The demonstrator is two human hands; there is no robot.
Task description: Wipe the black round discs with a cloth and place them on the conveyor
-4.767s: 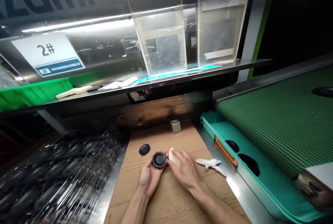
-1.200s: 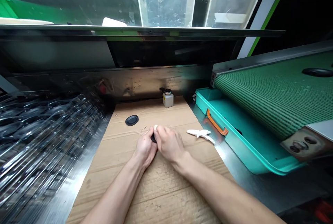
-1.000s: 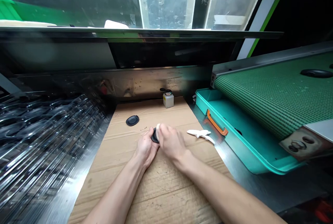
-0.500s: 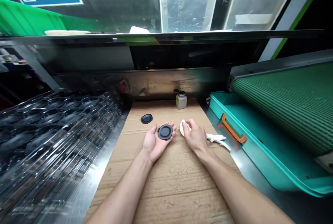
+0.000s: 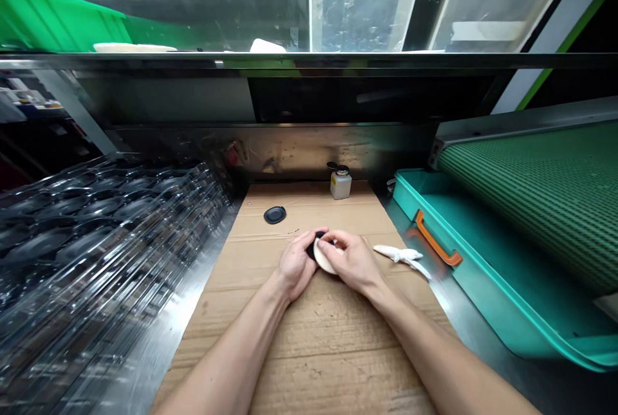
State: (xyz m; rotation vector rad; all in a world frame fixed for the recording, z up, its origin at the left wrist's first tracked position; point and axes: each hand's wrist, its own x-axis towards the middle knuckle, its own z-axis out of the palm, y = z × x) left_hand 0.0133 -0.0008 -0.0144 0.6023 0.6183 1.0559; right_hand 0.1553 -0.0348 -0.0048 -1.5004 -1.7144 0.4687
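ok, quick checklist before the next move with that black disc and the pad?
1. Left hand holds the black disc: ok, though the disc is mostly hidden.
2. Right hand presses the cream pad onto the disc: ok.
3. Disc face fully wiped: cannot tell, the pad covers it.
4. Spare disc lies apart on the cardboard, out of the hands' way: ok.
5. Small bottle upright at the back edge: ok; whether it is capped, cannot tell.
6. White rag beside the right hand, not touching it: ok.

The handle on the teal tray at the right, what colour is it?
Orange: the handle stands out against the teal tray in the head view.
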